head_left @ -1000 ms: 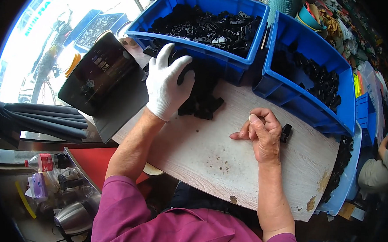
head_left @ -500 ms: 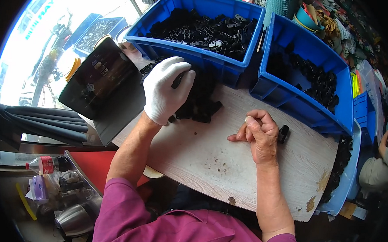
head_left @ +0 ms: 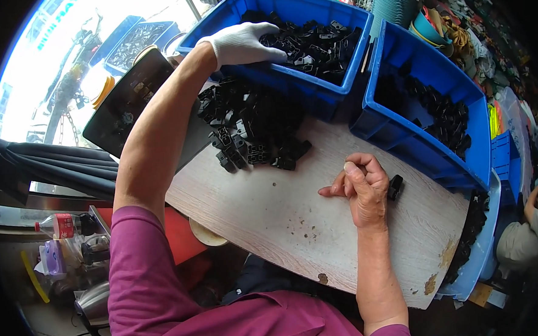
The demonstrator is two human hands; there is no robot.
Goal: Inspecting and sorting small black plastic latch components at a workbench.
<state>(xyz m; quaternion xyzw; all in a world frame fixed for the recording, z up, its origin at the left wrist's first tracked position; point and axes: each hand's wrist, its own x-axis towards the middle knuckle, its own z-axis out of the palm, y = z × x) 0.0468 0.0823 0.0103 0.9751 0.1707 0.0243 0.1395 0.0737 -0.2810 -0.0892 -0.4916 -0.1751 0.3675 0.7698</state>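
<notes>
My left hand (head_left: 244,43), in a white glove, reaches into the far blue bin (head_left: 350,84) and lies on the black plastic parts (head_left: 311,44) inside; whether it grips any is hidden. A pile of black plastic parts (head_left: 249,132) sits on the wooden board (head_left: 284,228) below that arm. My bare right hand (head_left: 362,184) rests on the board with fingers curled, and a single black part (head_left: 395,187) sticks out at its right side, pinched in the fingers.
A second blue bin (head_left: 401,130) of black parts stands to the right. A dark tablet (head_left: 126,105) leans at the left. More black parts lie in a tray (head_left: 473,230) past the board's right edge. Another person (head_left: 522,240) sits at lower right. A bottle (head_left: 62,226) stands lower left.
My left hand lifted off the pile on the board and moved up into the far blue bin. The right hand stayed in place on the board.
</notes>
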